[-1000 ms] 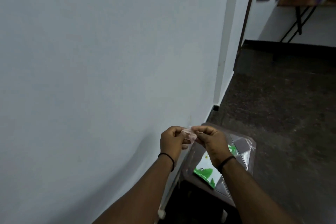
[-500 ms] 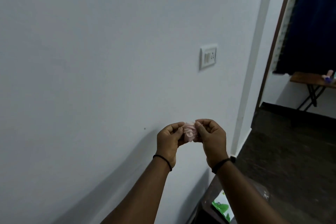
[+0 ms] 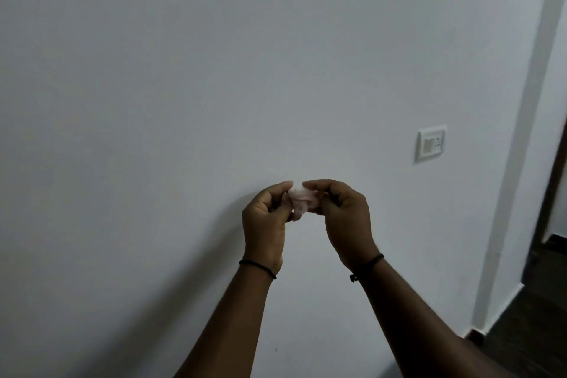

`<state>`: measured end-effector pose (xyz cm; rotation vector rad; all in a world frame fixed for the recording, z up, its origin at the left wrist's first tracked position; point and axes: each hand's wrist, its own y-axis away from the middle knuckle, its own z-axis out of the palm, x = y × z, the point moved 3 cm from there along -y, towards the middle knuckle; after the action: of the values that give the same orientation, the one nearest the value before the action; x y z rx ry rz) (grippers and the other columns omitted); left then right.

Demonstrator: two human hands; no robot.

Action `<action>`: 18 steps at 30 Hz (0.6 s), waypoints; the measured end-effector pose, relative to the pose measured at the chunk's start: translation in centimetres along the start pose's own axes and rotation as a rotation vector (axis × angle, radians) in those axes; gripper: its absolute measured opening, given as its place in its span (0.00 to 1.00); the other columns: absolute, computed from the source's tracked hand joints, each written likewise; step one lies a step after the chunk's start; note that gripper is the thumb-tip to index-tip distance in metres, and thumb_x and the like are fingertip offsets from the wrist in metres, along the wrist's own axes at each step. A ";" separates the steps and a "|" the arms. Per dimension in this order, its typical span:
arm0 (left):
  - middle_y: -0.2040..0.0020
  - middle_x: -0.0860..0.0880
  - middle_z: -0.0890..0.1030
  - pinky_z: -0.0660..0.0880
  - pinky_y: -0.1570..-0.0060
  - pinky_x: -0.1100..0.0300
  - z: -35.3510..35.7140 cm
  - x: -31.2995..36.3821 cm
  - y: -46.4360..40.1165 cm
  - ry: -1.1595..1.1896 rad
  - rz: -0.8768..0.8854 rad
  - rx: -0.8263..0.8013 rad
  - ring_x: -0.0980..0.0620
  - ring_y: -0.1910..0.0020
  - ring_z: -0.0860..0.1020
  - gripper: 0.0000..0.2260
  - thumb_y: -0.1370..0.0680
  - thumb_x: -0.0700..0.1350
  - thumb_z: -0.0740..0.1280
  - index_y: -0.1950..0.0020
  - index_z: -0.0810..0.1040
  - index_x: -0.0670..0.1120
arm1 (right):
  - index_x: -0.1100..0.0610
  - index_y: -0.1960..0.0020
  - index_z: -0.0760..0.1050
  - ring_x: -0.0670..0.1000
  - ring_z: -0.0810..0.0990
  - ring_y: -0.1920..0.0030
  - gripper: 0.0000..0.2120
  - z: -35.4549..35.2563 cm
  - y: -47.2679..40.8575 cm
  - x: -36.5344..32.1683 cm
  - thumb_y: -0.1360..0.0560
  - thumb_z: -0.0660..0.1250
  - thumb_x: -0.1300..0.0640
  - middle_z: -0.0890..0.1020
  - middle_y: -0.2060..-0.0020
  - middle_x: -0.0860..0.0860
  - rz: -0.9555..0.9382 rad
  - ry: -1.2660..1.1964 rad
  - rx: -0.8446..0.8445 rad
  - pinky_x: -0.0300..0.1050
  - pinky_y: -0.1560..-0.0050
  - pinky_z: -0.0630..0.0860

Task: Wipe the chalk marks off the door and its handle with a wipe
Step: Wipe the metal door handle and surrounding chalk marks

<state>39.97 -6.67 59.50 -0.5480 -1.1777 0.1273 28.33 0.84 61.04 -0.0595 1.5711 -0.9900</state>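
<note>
White wall (image 3: 184, 101) with a switch-and-socket plate (image 3: 431, 143), no legible writing; before it, left hand (image 3: 267, 224) and right hand (image 3: 345, 221) pinch a crumpled pale-pink wipe (image 3: 300, 201) between them.

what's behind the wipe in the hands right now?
Plain white wall sits behind the crumpled wipe, pinched between left hand and right hand. A wall socket lies further right. The wall patch directly behind is covered.

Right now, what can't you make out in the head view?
- Door and handle: not in frame; only a blurred dark frame strip at the right edge.
- Crumpled pale pink wipe: partly hidden by the left hand and right hand.
- White wall socket: too small for detail.
</note>
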 end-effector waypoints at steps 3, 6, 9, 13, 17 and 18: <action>0.51 0.49 0.86 0.80 0.61 0.60 -2.7 3.0 -0.3 -0.034 0.065 0.049 0.51 0.53 0.84 0.08 0.21 0.40 0.69 0.43 0.82 0.44 | 0.55 0.44 0.83 0.51 0.84 0.49 0.08 3.9 0.2 -1.9 0.22 0.68 0.60 0.86 0.51 0.51 -0.032 -0.033 -0.108 0.47 0.47 0.81; 0.51 0.44 0.86 0.79 0.64 0.61 -5.8 6.3 0.2 -0.091 0.107 0.127 0.51 0.56 0.84 0.10 0.22 0.43 0.70 0.42 0.81 0.42 | 0.53 0.48 0.84 0.50 0.85 0.53 0.06 7.2 0.3 -4.1 0.24 0.73 0.55 0.86 0.56 0.49 -0.097 -0.094 -0.177 0.51 0.49 0.82; 0.52 0.44 0.86 0.79 0.64 0.60 -9.0 9.3 1.4 -0.166 0.162 0.233 0.50 0.57 0.84 0.09 0.23 0.42 0.70 0.43 0.82 0.41 | 0.57 0.51 0.83 0.54 0.86 0.57 0.03 10.5 0.7 -5.6 0.23 0.72 0.58 0.86 0.60 0.53 -0.101 -0.254 -0.253 0.56 0.51 0.83; 0.53 0.43 0.86 0.81 0.61 0.57 -12.7 13.5 4.3 -0.244 0.233 0.397 0.47 0.55 0.85 0.05 0.23 0.39 0.70 0.48 0.82 0.41 | 0.60 0.50 0.80 0.56 0.86 0.58 0.04 14.9 2.5 -7.3 0.22 0.67 0.64 0.86 0.59 0.55 -0.026 -0.492 -0.395 0.46 0.59 0.82; 0.56 0.48 0.86 0.81 0.61 0.57 -15.4 17.7 7.6 -0.295 0.315 0.504 0.48 0.58 0.85 0.04 0.22 0.35 0.67 0.51 0.81 0.43 | 0.60 0.50 0.80 0.54 0.85 0.59 0.04 18.4 5.4 -8.9 0.20 0.65 0.63 0.86 0.59 0.55 0.075 -0.642 -0.420 0.45 0.64 0.81; 0.57 0.49 0.86 0.81 0.62 0.58 -15.9 18.7 8.6 -0.318 0.338 0.526 0.48 0.59 0.85 0.05 0.21 0.35 0.67 0.52 0.81 0.43 | 0.59 0.51 0.80 0.54 0.85 0.60 0.05 19.2 6.3 -9.3 0.20 0.65 0.62 0.86 0.60 0.55 0.069 -0.640 -0.407 0.45 0.64 0.80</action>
<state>63.19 2.33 66.90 -0.2569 -1.2852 0.8144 49.97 -0.63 66.13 -0.5480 1.1408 -0.5055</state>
